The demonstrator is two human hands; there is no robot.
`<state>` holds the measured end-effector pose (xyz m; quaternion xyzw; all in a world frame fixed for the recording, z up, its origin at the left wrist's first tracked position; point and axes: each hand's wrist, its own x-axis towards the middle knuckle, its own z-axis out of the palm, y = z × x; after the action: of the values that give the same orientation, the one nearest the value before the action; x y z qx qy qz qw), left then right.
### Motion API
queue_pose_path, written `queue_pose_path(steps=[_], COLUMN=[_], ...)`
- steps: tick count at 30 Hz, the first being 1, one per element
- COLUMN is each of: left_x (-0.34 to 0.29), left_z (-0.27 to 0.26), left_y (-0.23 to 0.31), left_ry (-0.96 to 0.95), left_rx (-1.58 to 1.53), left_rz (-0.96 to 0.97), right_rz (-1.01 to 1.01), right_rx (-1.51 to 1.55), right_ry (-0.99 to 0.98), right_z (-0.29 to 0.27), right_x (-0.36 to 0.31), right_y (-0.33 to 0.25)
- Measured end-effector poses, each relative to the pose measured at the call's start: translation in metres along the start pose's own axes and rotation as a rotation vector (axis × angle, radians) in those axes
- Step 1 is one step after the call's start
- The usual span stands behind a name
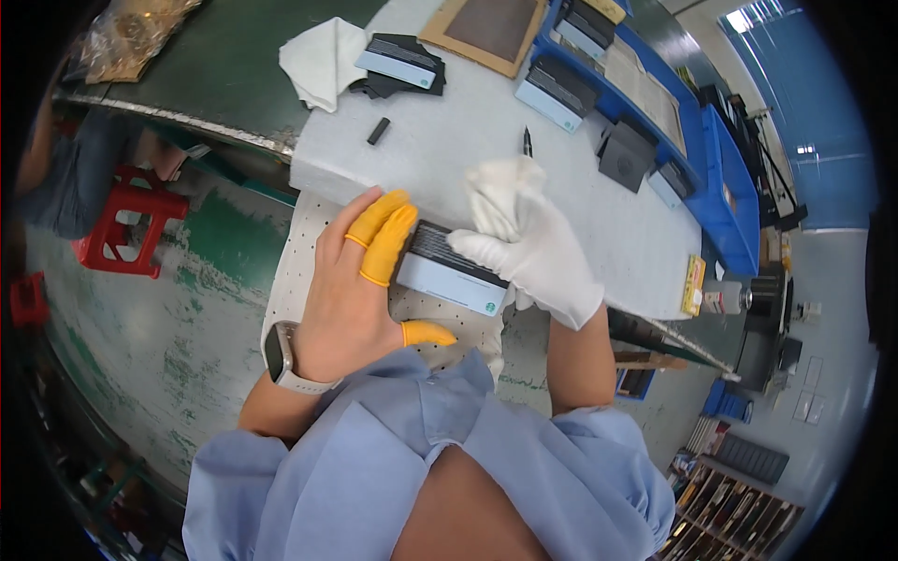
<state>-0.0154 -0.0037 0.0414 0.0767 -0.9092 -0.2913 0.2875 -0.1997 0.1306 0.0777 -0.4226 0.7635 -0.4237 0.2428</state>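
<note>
Gloved right hand (547, 257) grips black-and-blue box (449, 283); left hand (354, 285) loosely open by its left end. Hold edges, press lightly.

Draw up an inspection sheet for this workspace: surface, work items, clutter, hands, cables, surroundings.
Surface: white padded sheet on a dark green bench.
Work items: black-and-light-blue box in hand; similar boxes on the sheet.
Clutter: white fabric, black pen, short black cylinder.
Left hand: yellow finger cots on two fingers and thumb; beside the box.
Right hand: white-gloved, gripping the box.
Cables: nothing clearly seen.
Surroundings: red plastic stool, blue trays, worn green-and-grey floor.
</note>
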Motion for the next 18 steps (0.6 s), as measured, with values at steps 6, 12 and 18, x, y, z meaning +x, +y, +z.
queue_pose_path(steps=[6, 12, 18], left_x=[0.004, 0.014, 0.021], left_z=[0.015, 0.009, 0.018], left_y=[0.002, 0.003, -0.003], left_ry=[-0.100, -0.054, 0.020], left_rx=[0.079, 0.130, 0.144], left_rz=[0.130, 0.085, 0.077], right_rz=[0.024, 0.655, -0.345], right_rx=[0.208, 0.367, 0.137], right_ry=[-0.185, 0.027, -0.189], right_z=[0.004, -0.046, -0.043], right_x=[-0.001, -0.023, -0.054], right_y=[0.002, -0.023, 0.041])
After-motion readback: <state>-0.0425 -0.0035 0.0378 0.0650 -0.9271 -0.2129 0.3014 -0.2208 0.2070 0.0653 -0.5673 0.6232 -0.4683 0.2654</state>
